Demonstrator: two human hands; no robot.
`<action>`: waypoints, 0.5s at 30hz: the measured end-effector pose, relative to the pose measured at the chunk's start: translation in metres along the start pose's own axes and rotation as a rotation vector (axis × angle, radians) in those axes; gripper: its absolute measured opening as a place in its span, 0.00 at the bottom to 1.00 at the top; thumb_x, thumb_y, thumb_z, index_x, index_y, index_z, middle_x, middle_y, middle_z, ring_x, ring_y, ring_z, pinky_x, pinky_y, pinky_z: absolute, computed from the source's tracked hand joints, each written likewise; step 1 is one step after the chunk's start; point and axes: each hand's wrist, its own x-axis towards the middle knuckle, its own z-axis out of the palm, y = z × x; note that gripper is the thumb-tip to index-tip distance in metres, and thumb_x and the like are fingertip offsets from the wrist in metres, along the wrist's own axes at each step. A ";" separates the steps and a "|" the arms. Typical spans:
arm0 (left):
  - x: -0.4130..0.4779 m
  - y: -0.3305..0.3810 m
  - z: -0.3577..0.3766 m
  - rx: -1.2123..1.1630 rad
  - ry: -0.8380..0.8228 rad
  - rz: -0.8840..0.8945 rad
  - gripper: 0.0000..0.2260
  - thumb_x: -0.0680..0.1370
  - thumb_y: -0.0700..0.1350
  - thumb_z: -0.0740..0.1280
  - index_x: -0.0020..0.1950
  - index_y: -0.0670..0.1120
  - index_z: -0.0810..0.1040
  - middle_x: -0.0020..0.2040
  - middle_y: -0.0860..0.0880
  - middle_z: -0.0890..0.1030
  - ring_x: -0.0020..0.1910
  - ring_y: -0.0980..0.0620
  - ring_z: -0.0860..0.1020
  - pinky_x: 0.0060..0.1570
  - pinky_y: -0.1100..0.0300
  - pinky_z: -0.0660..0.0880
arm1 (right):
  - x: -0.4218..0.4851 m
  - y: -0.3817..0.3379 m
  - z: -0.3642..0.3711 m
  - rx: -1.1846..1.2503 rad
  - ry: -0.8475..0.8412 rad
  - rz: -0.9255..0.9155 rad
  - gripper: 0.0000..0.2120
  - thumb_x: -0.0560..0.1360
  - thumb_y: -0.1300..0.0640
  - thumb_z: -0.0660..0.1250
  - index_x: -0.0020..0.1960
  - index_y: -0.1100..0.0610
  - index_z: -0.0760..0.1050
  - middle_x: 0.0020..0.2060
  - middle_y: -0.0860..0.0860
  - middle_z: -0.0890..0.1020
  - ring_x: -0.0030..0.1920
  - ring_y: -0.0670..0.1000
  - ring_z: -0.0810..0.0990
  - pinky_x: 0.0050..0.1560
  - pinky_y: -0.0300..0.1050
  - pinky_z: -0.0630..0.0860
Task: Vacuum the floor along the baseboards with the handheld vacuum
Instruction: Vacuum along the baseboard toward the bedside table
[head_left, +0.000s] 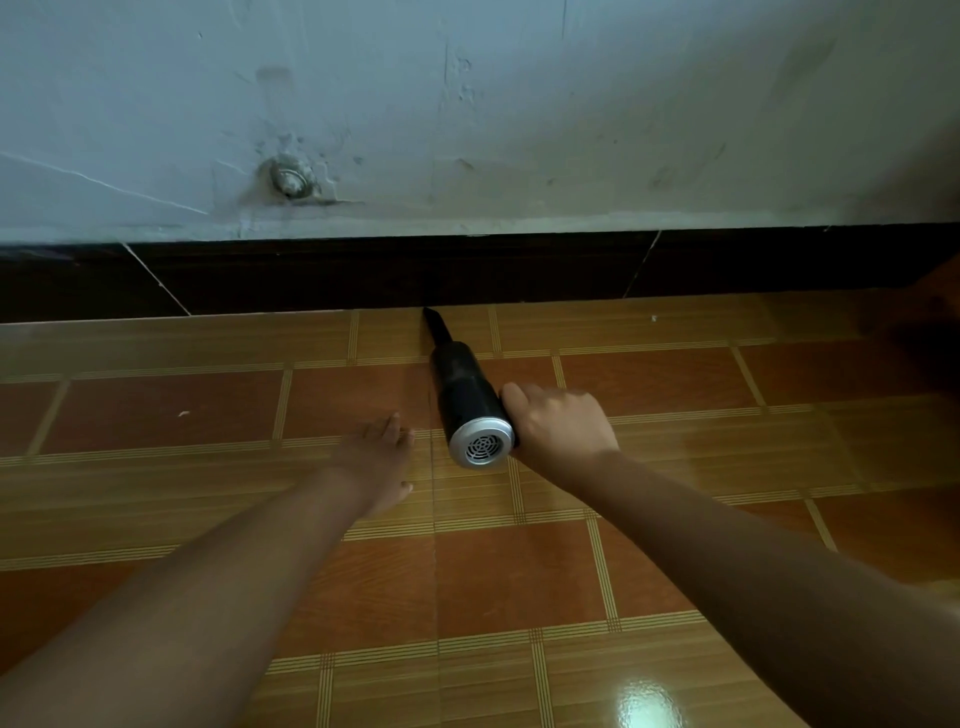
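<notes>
The right hand (558, 423) grips the handheld vacuum (467, 395), fingers curled round its handle side; the black body runs lengthwise away from that hand, silver vented rear cap (482, 444) nearest the person, tapered crevice nozzle (437, 327) aimed forward and slightly left, its tip at the foot of the dark baseboard (363, 273); just left of the vacuum, the left hand (376, 457) hangs relaxed over the tiled floor (519, 582), fingers loosely extended, holding nothing.
</notes>
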 end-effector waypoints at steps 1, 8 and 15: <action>0.000 0.000 0.000 0.001 0.009 0.002 0.32 0.82 0.53 0.54 0.78 0.41 0.43 0.78 0.40 0.41 0.78 0.44 0.44 0.76 0.49 0.49 | 0.002 -0.003 0.001 0.002 0.003 -0.010 0.16 0.58 0.57 0.79 0.37 0.60 0.73 0.25 0.52 0.75 0.19 0.52 0.70 0.22 0.37 0.58; 0.009 -0.007 0.010 -0.007 0.060 0.032 0.33 0.81 0.55 0.56 0.78 0.42 0.46 0.78 0.41 0.45 0.78 0.45 0.46 0.75 0.48 0.53 | 0.016 -0.020 0.005 0.001 0.010 -0.042 0.17 0.56 0.56 0.79 0.36 0.59 0.73 0.24 0.52 0.75 0.18 0.52 0.70 0.24 0.37 0.56; 0.010 -0.005 0.011 0.047 0.119 0.032 0.30 0.82 0.55 0.54 0.78 0.40 0.50 0.78 0.39 0.50 0.77 0.44 0.50 0.76 0.50 0.51 | 0.019 -0.018 0.004 0.018 0.006 -0.043 0.17 0.57 0.57 0.79 0.36 0.59 0.73 0.25 0.52 0.75 0.19 0.52 0.71 0.22 0.38 0.58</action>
